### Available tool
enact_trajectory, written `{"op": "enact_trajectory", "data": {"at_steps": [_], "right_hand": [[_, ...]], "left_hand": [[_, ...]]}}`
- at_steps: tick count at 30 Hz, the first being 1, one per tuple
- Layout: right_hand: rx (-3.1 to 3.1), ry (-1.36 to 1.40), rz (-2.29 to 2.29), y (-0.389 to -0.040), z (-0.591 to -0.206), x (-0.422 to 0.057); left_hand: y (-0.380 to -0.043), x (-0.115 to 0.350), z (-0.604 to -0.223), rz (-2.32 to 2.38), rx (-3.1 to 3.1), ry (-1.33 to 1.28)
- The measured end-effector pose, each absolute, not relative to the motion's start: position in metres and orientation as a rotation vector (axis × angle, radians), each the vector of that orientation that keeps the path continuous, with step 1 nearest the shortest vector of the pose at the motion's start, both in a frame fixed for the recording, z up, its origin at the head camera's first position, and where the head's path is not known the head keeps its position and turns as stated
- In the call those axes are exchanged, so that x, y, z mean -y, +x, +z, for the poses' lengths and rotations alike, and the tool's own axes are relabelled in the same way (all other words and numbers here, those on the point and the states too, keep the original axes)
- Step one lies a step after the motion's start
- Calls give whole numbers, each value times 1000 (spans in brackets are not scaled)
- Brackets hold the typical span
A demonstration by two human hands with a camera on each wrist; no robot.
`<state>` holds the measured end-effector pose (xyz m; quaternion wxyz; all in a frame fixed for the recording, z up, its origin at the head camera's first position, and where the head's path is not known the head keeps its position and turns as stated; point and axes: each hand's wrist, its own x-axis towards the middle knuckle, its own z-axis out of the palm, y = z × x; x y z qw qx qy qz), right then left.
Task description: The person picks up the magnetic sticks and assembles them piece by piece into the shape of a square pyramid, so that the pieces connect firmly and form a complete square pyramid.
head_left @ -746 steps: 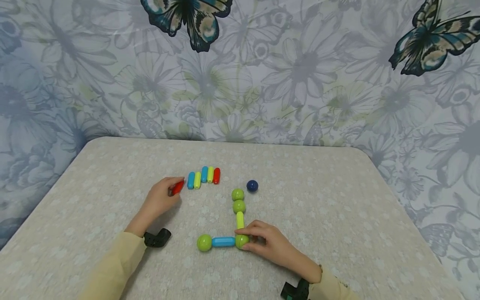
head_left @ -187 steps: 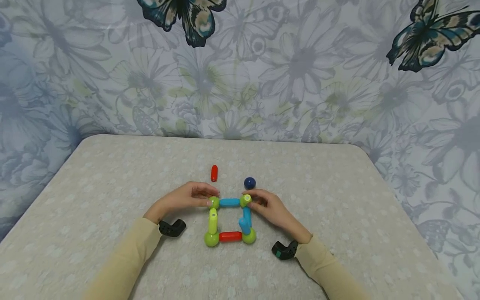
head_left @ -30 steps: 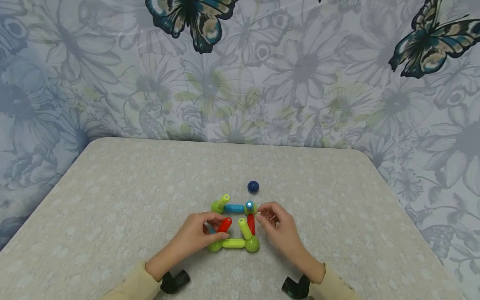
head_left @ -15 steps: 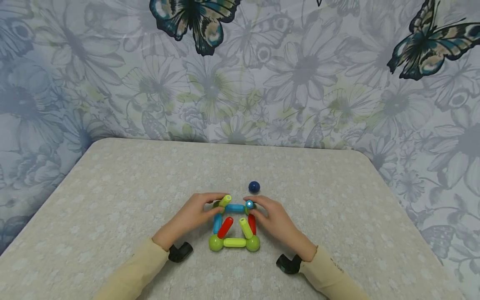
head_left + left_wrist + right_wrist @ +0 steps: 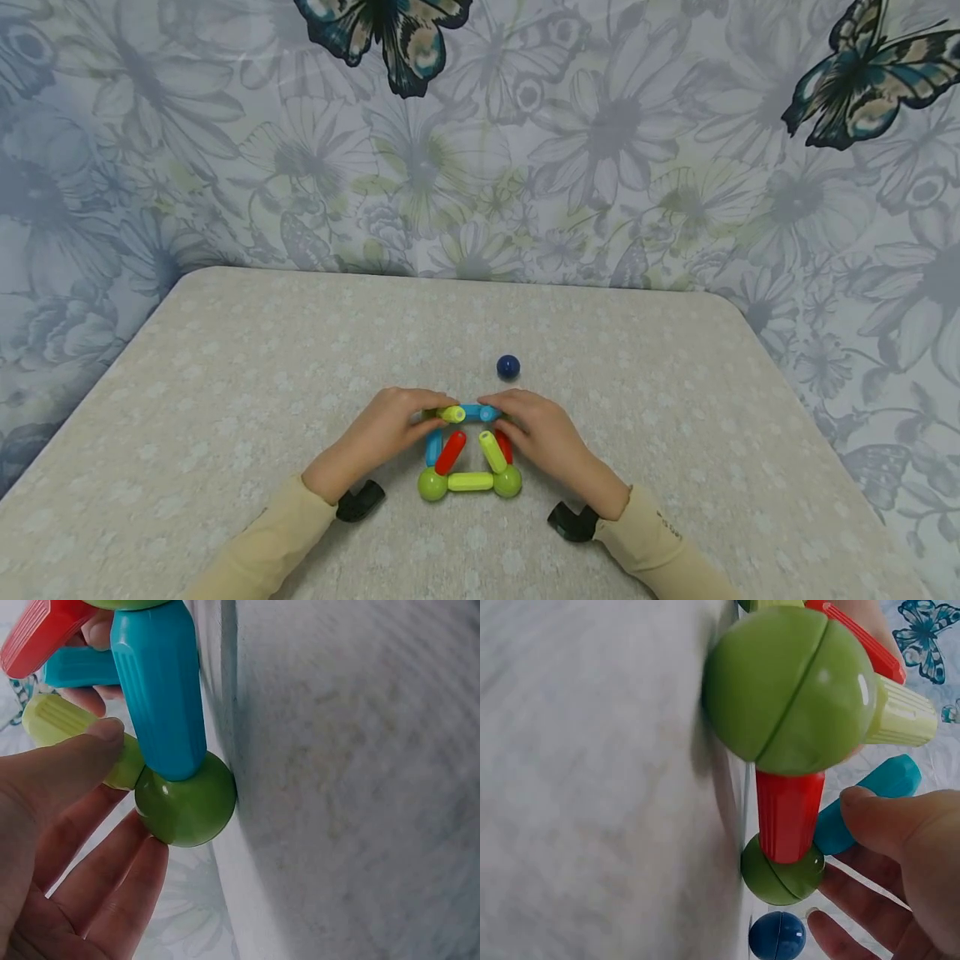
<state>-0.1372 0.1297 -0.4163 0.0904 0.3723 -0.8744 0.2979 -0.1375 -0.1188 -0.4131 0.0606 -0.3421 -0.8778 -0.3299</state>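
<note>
A square frame of magnetic rods and green balls lies on the table: a blue rod [image 5: 434, 448] on the left, a yellow-green rod [image 5: 470, 482] in front, a red rod [image 5: 789, 817] on the right. From its near corner balls [image 5: 432, 484], a red rod [image 5: 451, 453] and a yellow-green rod [image 5: 492, 452] lean up and inward. My left hand [image 5: 390, 421] pinches the yellow-green rod [image 5: 56, 724] at the far left ball [image 5: 186, 801]. At the far right ball [image 5: 780, 874], my right hand [image 5: 547, 429] pinches a blue rod [image 5: 900, 776].
A dark blue ball [image 5: 508, 367] sits just behind the frame's far right corner. The cloth-covered table [image 5: 637, 358] reaches back to a wall with flowers and butterflies. Black wrist cameras [image 5: 361, 502] hang beside both forearms.
The loose rods from the back are now in the frame. My left hand moved from the near red rod to the far yellow-green one. Both far rods now tilt further inward.
</note>
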Motion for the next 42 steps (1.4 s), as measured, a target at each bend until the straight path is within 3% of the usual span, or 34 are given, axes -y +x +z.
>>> {"op": "enact_trajectory", "data": {"at_steps": [20,23,26,31,42], "right_hand": [[2645,1180,1000,-140,-410,-138],[2671,1152,1201,-151,-402,-152],[2664,940,1360,-170,-397,-161],[2722,653,1436,-203,-409,-155],[2770,804,1245,-222,-427,-139]], "left_hand": [[-132,121,-409,-990,2672,-1038],[-123,126,-406,-1111,2668,-930],[-114,130,-403,-1346,2657,-805],[-106,126,-404,-1742,2669,-860],[-103,116,-419,-1859,2668,-870]]}}
